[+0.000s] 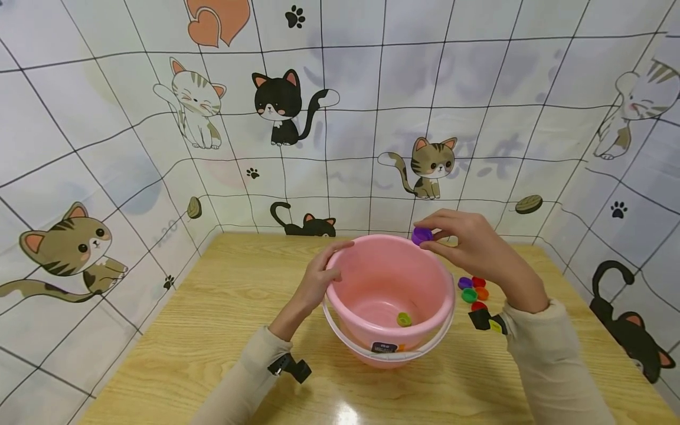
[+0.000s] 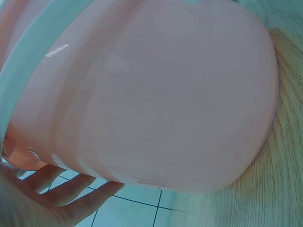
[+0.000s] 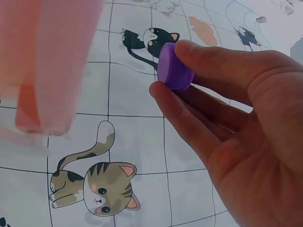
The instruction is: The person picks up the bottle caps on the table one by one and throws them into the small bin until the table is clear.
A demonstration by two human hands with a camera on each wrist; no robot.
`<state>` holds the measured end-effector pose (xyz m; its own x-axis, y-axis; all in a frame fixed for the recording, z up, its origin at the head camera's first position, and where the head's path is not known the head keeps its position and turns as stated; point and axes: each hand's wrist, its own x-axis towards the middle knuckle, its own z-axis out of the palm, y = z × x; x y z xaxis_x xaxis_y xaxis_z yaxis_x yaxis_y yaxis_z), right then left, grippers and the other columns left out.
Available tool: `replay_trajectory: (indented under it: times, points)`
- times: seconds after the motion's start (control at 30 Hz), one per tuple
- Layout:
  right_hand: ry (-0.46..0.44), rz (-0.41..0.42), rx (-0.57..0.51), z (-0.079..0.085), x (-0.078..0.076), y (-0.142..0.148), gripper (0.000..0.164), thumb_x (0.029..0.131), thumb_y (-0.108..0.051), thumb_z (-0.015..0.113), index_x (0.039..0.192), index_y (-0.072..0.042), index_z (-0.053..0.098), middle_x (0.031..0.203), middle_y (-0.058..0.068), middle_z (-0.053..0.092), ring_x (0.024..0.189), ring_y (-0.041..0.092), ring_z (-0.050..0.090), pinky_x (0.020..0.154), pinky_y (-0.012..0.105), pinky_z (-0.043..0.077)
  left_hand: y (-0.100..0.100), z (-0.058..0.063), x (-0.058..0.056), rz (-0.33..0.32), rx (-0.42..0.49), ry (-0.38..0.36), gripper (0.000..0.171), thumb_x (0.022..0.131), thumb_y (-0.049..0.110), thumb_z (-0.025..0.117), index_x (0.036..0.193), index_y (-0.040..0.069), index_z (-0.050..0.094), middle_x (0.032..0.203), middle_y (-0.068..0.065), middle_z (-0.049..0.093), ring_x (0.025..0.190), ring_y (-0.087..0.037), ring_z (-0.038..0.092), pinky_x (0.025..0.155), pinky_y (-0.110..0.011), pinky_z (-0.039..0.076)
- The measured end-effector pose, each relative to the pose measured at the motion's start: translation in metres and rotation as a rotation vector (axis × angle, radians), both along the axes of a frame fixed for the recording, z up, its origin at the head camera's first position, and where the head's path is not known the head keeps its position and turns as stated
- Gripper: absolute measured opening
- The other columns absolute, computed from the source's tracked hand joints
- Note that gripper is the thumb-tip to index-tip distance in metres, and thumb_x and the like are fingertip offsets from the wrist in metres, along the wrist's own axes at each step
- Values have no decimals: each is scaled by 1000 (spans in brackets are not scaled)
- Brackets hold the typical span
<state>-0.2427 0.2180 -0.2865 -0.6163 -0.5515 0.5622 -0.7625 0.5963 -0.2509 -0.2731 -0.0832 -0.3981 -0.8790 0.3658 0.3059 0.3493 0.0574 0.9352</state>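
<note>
A pink bucket (image 1: 382, 265) with a white handle (image 1: 395, 356) stands upright on the table. My left hand (image 1: 316, 277) grips its left rim, thumb toward the inside; in the left wrist view the fingers (image 2: 73, 191) of that hand lie along the outer wall. Between thumb and fingertips my right hand (image 1: 470, 239) pinches a purple bottle cap (image 1: 422, 235), held by the bucket's far right rim. The right wrist view shows the cap (image 3: 174, 67) up close. Inside, a yellow-green cap (image 1: 404, 319) lies on the bucket's floor.
Right of the bucket, several loose caps lie together on the wooden table (image 1: 239, 295): purple (image 1: 465, 283), green (image 1: 469, 295), orange (image 1: 481, 293) and red (image 1: 479, 306). A white grid cloth with cartoon cats (image 1: 350, 141) hangs behind and at both sides.
</note>
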Motion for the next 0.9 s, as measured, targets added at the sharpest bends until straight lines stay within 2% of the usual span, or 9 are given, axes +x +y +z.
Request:
replay_trajectory:
  times: [0.13, 0.4, 0.63, 0.77, 0.9]
  points:
    - [-1, 1, 22, 6, -1, -6, 30, 79, -9, 76, 108, -10, 70, 104, -1, 70, 84, 13, 71, 70, 27, 58, 0, 1, 1, -10, 4, -12, 67, 76, -6, 48, 140, 15, 49, 140, -15, 49, 111, -41, 56, 77, -57, 53]
    - [8, 36, 37, 14, -4, -16, 33, 78, -10, 77, 110, -6, 70, 104, 2, 70, 84, 13, 71, 70, 26, 58, 1, -2, 0, 35, -12, 19, 67, 72, 1, 48, 135, 22, 54, 133, -6, 55, 106, -32, 58, 75, -52, 54]
    - [-32, 30, 41, 16, -5, -23, 36, 77, -12, 78, 112, -6, 69, 107, 5, 69, 88, 14, 70, 72, 28, 59, 0, 0, 0, 9, 0, -3, 67, 74, -4, 48, 137, 18, 52, 136, -11, 53, 108, -38, 57, 76, -55, 53]
    - [-24, 31, 58, 17, -8, -24, 36, 78, -12, 78, 112, -5, 69, 108, 6, 69, 86, 16, 71, 71, 29, 59, 0, 6, 3, -10, -6, -19, 66, 76, -7, 47, 139, 11, 49, 139, -17, 49, 110, -43, 56, 76, -60, 51]
    - [-11, 46, 66, 19, -11, -26, 35, 78, -11, 77, 112, -4, 69, 107, 8, 70, 85, 17, 71, 71, 29, 59, 0, 19, 14, -15, -17, -14, 66, 75, -7, 46, 140, 6, 47, 139, -22, 47, 111, -46, 55, 78, -62, 51]
